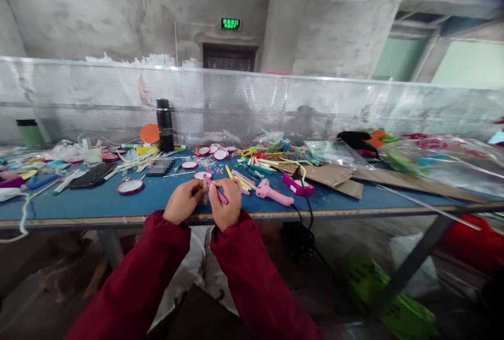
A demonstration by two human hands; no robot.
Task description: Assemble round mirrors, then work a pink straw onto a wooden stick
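Observation:
Close together over the table's front edge, both hands are closed. My left hand [182, 201] pinches a narrow light-wood stick [205, 193] that points downward. In my right hand [227, 204] is a pinkish-purple pen [222, 198], its upper end close to the stick; whether the two touch I cannot tell. Just beyond the fingers lies a white disc with a red rim [202, 175], partly hidden by them. A larger red-rimmed disc [130, 187] rests to the left. Several coloured pens [241, 178] and a pink glue gun [271, 193] lie right of my right hand.
Along the blue table [157, 204] lie a black phone [92, 175], a magenta box with cables [298, 185], cardboard pieces [321, 174] and plastic bags [444, 151]. A black bottle [165, 126] stands before the perforated metal screen [236, 106]. Below right is a green basket [394, 298].

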